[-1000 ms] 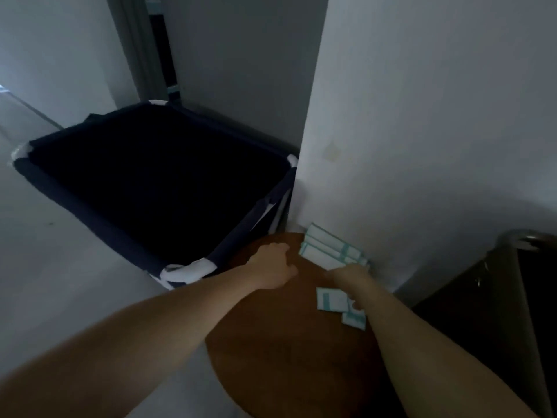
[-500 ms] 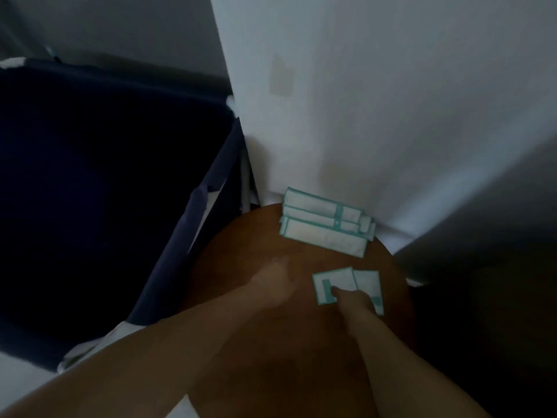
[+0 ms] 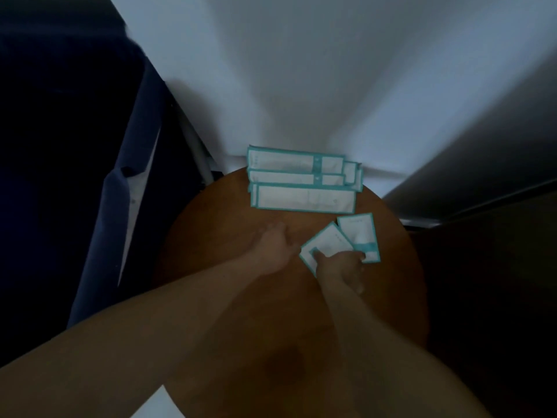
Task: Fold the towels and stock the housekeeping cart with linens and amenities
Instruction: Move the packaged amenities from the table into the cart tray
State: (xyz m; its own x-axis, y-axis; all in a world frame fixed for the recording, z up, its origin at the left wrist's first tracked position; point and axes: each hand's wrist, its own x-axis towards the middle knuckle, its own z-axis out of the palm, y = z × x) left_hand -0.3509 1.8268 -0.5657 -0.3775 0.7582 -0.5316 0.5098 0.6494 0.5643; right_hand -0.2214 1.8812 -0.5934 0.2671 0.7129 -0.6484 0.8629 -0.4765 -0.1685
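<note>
Looking down through your head camera, you see a round brown wooden bench (image 3: 205,236) pushed into a corner against a white wall (image 3: 301,86).

Your left hand (image 3: 274,245) lies on the bare bench top near its middle. It holds nothing, and its fingers rest loosely on the wood and point toward the wall.

Your right hand (image 3: 340,263) is just to the right of it, set down on two small white packets with teal borders. The thumb sits on the left small packet (image 3: 327,242), which lies tilted. A fingertip sits on the lower end of the right small packet (image 3: 358,230), beside its teal band. The two packets overlap at their near corners. In the dim, soft picture you cannot tell whether this hand grips them or only presses on them.

Three long packets in the same white and teal lie in a row across the far edge of the bench, parallel to the wall. The farthest long packet (image 3: 283,161) touches the wall. The middle long packet (image 3: 283,178) lies against it, and the nearest long packet (image 3: 304,200) lies closest to your hands, clear of both small packets. More packet ends show at the right end of this row.

To the left of the bench stands a navy fabric hamper (image 3: 120,206) with white frame pieces, and its inside is too dark to read. A dark piece of furniture (image 3: 497,282) fills the right side.
</note>
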